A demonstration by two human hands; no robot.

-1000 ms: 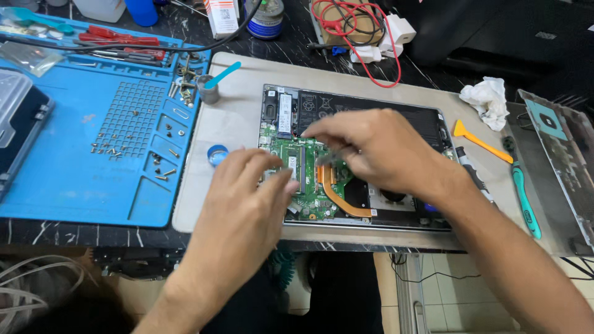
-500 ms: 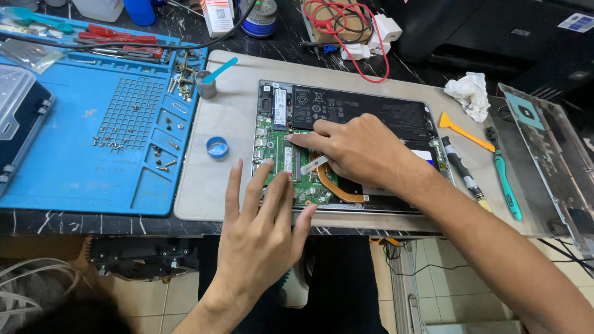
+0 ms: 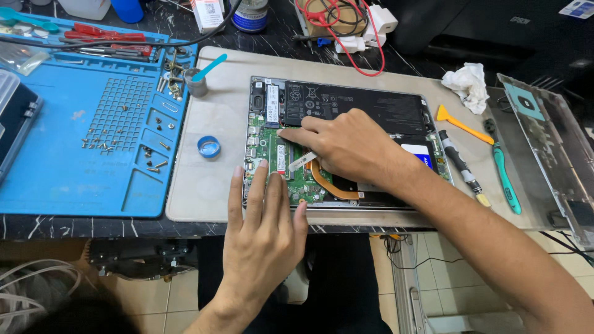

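Observation:
An opened laptop (image 3: 346, 108) lies bottom-up on a beige mat (image 3: 204, 179), showing its green circuit board (image 3: 266, 151), black battery and copper heat pipe (image 3: 331, 185). My right hand (image 3: 346, 145) rests on the board's middle and grips a small white tool (image 3: 303, 161), index finger stretched left. My left hand (image 3: 263, 216) lies flat, fingers spread, on the laptop's near-left corner and holds nothing.
A blue work mat (image 3: 68, 167) with several loose screws lies at left. A small blue cap (image 3: 209, 147) and a grey cup (image 3: 197, 81) sit on the beige mat. Right of the laptop are an orange pry tool (image 3: 461, 124), screwdrivers (image 3: 504, 170), crumpled tissue (image 3: 467, 83) and a clear cover (image 3: 550, 136).
My left hand slid back toward me, from over the board to the laptop's near edge, fingers now flat. My right hand stayed on the board, its index finger stretching left.

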